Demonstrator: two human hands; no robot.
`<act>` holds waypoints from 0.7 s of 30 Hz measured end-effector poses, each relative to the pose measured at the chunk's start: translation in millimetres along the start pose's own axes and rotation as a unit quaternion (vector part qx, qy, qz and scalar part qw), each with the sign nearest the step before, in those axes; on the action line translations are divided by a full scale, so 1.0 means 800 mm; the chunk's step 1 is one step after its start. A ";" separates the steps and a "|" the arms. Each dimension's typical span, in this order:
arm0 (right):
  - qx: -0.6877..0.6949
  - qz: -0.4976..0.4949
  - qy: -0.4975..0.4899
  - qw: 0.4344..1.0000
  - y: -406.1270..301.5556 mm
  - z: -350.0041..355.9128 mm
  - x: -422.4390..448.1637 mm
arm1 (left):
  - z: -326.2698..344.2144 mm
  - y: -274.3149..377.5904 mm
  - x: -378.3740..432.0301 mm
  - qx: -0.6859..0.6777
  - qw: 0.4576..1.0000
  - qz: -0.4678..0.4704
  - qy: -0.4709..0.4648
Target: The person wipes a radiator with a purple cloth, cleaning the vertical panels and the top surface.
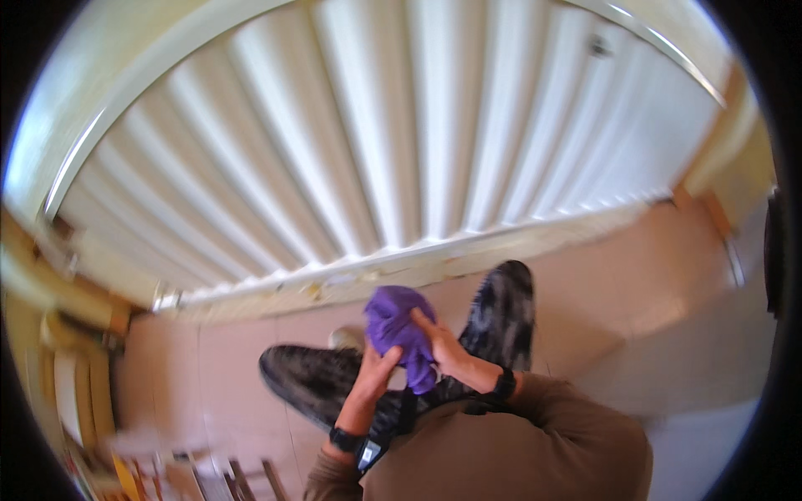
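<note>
A bunched purple cloth (396, 319) is held between both hands, above my lap and between my spread knees. My left hand (380, 368) grips its lower left side, with the thumb resting on the fabric. On its right side my right hand (443, 346) holds it, thumb on top and pointing up. A twisted end of the cloth hangs down between the wrists. The fingers behind the cloth are hidden. Each wrist wears a black band.
A white corrugated panel (401, 125) fills the view ahead, above a pale sill (351, 282). Pink floor tiles (207, 376) lie around my dark patterned trousers (501, 307). A pale shoe (346, 338) shows beside the cloth. Blurred wooden items (250, 479) stand at the lower left.
</note>
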State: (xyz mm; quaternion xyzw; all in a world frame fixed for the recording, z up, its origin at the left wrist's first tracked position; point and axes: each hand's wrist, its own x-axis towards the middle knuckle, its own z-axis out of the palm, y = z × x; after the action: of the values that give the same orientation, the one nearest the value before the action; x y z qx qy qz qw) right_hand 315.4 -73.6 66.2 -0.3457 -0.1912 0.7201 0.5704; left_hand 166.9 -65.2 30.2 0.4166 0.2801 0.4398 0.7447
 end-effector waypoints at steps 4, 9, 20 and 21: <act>-0.334 -0.106 -0.058 0.935 0.025 0.015 0.016 | -0.003 0.025 -0.037 -0.137 0.980 -0.043 0.138; -0.462 -0.359 -0.053 0.809 0.002 -0.006 0.039 | -0.013 0.101 -0.034 -0.130 0.951 0.104 0.259; -0.672 -0.347 0.261 0.600 -0.064 -0.256 0.015 | -0.133 0.572 0.003 0.607 0.363 0.546 0.449; -0.693 -0.341 0.307 0.556 -0.069 -0.287 0.010 | -0.141 0.579 0.014 0.646 0.359 0.534 0.411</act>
State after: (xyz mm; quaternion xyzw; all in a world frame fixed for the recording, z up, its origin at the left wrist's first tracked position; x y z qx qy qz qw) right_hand 516.8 -78.0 -57.0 -0.7436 -0.5480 -0.0324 0.3818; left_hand -112.0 110.2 375.5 0.5995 0.4680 0.5459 -0.3513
